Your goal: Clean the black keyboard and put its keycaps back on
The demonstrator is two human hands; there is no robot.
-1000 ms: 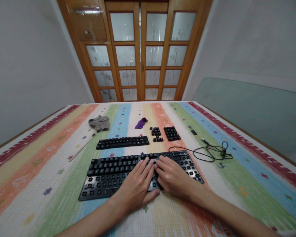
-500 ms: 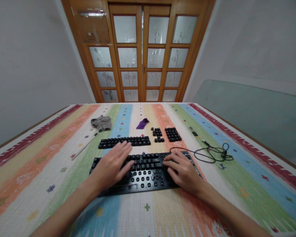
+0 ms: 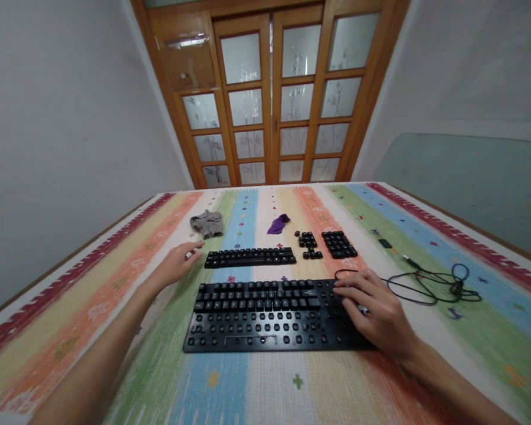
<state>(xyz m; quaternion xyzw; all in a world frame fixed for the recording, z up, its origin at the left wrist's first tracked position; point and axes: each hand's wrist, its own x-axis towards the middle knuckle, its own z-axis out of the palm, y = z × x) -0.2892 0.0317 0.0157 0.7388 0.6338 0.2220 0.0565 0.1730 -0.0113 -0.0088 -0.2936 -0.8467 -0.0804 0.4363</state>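
From where I stand, I can see a long black plastic keyboard (image 3: 265,330) on the near part of the worktop, on a cloth with bright stripes (image 3: 269,386). Its back rows have black key tops on. Its front rows show only small bare pegs.

The person's right hand (image 3: 374,310) lies over the right end of the keyboard. Its fingers are bent and a bit apart, so its grip looks loose and open. The left hand (image 3: 179,264) is off the keyboard, out past its back left corner. The fingertips are just beside a long block of loose black key tops (image 3: 250,257). I cannot tell if the left grip is closed on something, because the hand hides what is under it.

To the right of that long block is a small bunch of black keys (image 3: 307,240), and then a square block of black keys (image 3: 338,244). Farther back lie a crumpled grey cloth (image 3: 207,225) and a small purple cloth (image 3: 278,225). A thin black cord (image 3: 429,290) lies in loops to the right of the right hand. A little flat black thing (image 3: 384,243) sits behind the cord.
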